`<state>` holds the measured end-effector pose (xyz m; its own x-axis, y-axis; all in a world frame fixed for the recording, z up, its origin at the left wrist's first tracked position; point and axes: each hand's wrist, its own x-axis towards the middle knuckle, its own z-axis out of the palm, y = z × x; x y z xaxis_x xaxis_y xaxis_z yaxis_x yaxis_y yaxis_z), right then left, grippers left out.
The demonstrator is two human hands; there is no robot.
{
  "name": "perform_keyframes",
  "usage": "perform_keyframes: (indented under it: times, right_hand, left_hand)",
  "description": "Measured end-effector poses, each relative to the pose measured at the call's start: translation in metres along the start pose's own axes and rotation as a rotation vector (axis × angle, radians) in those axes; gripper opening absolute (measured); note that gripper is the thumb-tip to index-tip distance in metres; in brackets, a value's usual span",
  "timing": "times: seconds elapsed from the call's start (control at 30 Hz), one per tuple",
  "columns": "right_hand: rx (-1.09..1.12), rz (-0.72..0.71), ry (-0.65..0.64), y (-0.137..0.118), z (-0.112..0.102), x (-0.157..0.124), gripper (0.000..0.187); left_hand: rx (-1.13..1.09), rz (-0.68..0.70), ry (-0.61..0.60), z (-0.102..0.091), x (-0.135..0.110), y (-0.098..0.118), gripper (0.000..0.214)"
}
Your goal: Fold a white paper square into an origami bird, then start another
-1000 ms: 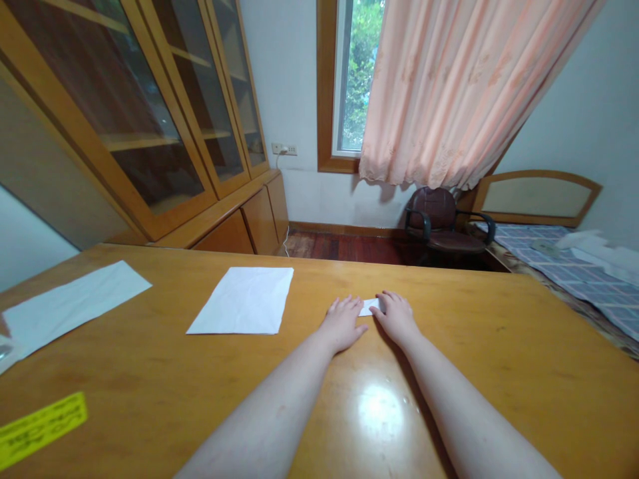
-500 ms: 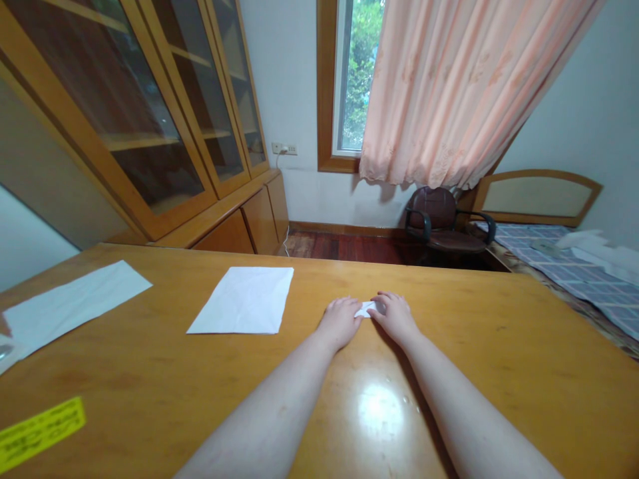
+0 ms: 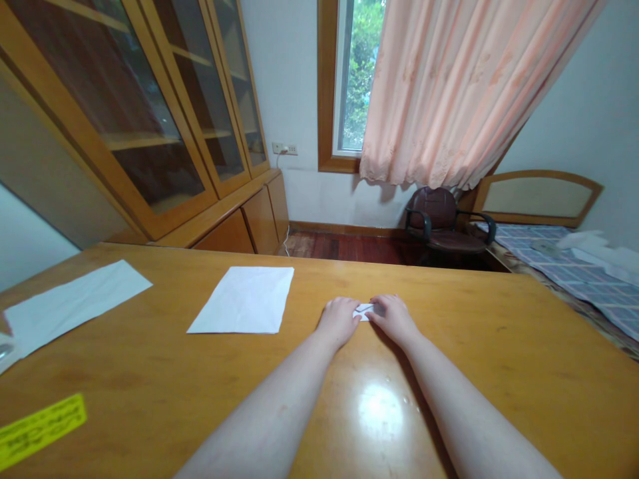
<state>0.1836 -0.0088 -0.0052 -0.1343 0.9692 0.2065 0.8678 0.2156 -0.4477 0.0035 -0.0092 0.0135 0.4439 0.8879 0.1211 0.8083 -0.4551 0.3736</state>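
Tabletop (image 3: 200,399): wooden, glossy. Long white sheet (image 3: 77,306), flat near the 9 o'clock edge. Squarer white sheet (image 3: 244,303), also flat, at 3 o'clock of the first. Left hand (image 3: 339,321) at 3 o'clock of the squarer sheet, fingers curled, grip narrow. Right hand (image 3: 394,317) at 3 o'clock of the left, grip also narrow. Small folded paper (image 3: 364,312): between the two, held by both; 3 o'clock of the left grip, 9 o'clock of the right, its ends covered by fingers. Resting on the tabletop or slightly raised: cannot tell.
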Motion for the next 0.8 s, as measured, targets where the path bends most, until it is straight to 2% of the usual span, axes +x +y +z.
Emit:
perform_keyframes:
  times: [0.23, 0.47, 0.63, 0.8]
  right_hand:
    - [0.034, -0.057, 0.002, -0.0070, -0.0039, -0.0020, 0.013]
    - [0.045, -0.064, 0.049, -0.0037, -0.0022, -0.0006, 0.018]
    - [0.026, -0.057, 0.098, -0.0010, -0.0009, -0.0010, 0.014]
    - [0.088, -0.034, 0.112, 0.0001, -0.0011, -0.0002, 0.013]
  left_hand:
    - [-0.024, -0.041, -0.013, -0.0009, 0.0002, 0.0000, 0.027]
    - [-0.080, -0.086, -0.044, -0.0019, 0.0023, 0.0009, 0.023]
    - [-0.126, -0.099, -0.072, -0.0011, 0.0034, 0.0004, 0.021]
    - [-0.224, -0.133, -0.037, 0.0016, 0.0028, -0.0014, 0.021]
